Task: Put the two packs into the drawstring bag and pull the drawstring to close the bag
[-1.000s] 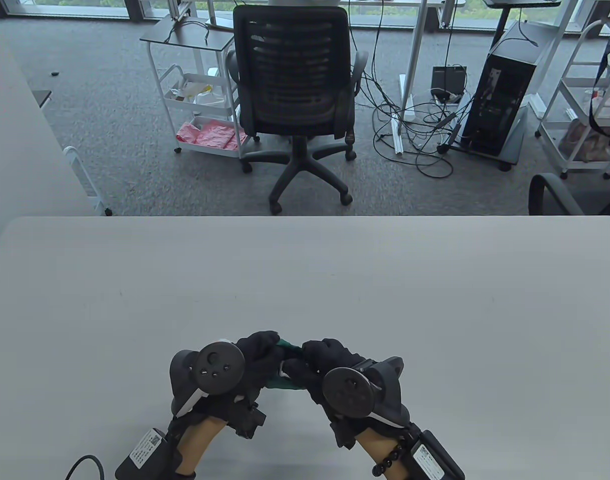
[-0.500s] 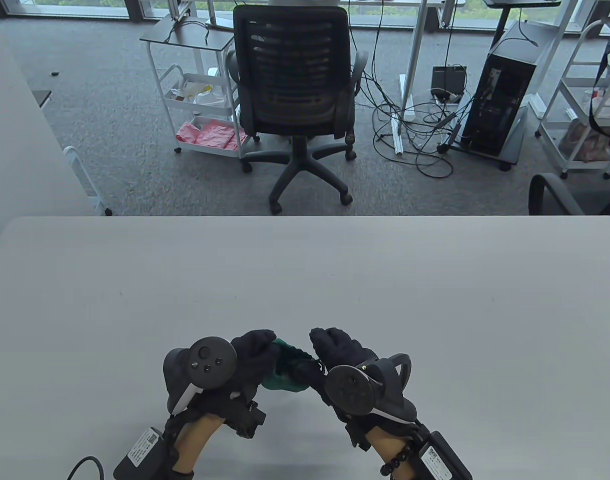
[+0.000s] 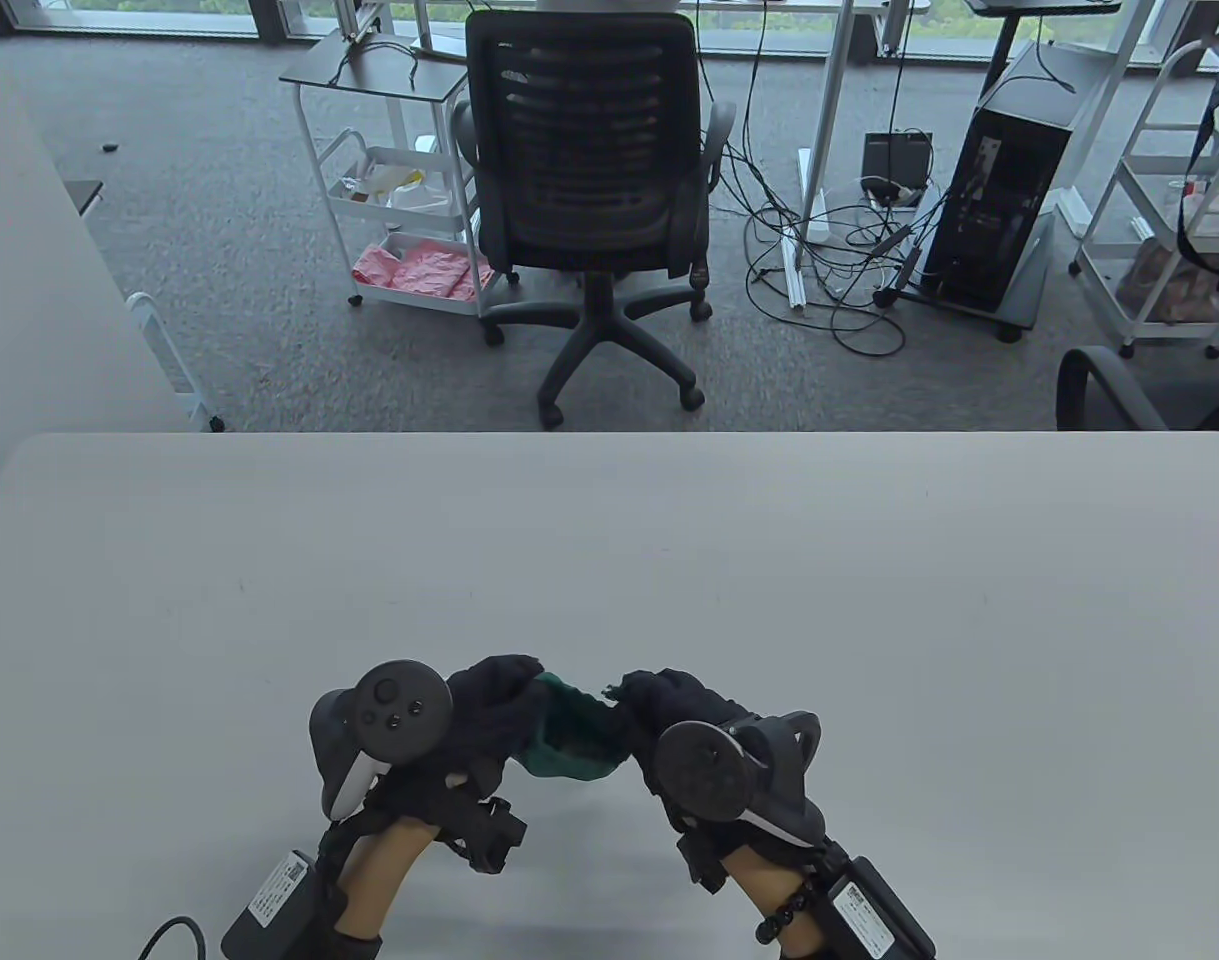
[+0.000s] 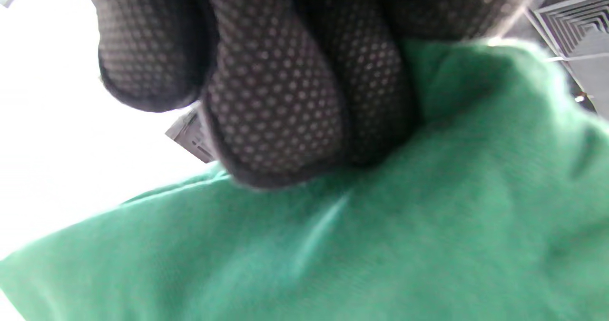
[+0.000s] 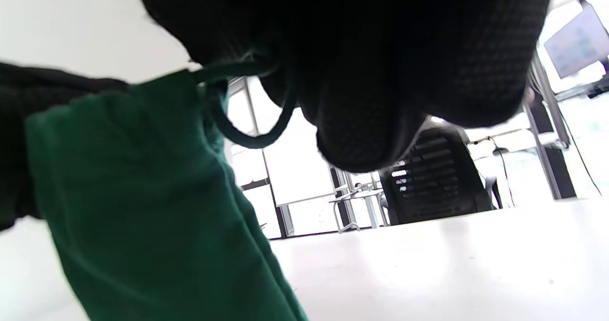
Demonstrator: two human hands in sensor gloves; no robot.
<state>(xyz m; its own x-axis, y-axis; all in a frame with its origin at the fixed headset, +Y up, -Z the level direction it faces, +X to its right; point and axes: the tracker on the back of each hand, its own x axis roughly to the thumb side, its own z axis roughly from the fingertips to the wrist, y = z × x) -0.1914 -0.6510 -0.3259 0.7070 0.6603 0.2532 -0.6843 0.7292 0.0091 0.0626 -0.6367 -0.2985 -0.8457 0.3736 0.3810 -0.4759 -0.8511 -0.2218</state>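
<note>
Now both hands' fingers (image 4: 276, 97) pinch the green bag (image 3: 569, 735) between them.

The table view looks down from above; both wrist views sit close, sharing the green bag (image 3: 569, 735).

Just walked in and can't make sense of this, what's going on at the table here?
A person in sensor gloves holds a green bag between both hands, near the front of the table. The left hand grips the bag's cloth, and the right hand pinches the drawstring at its mouth, apparently pulling it to close the bag. No packs are in sight; they may be inside, but the pictures don't show that.
</note>
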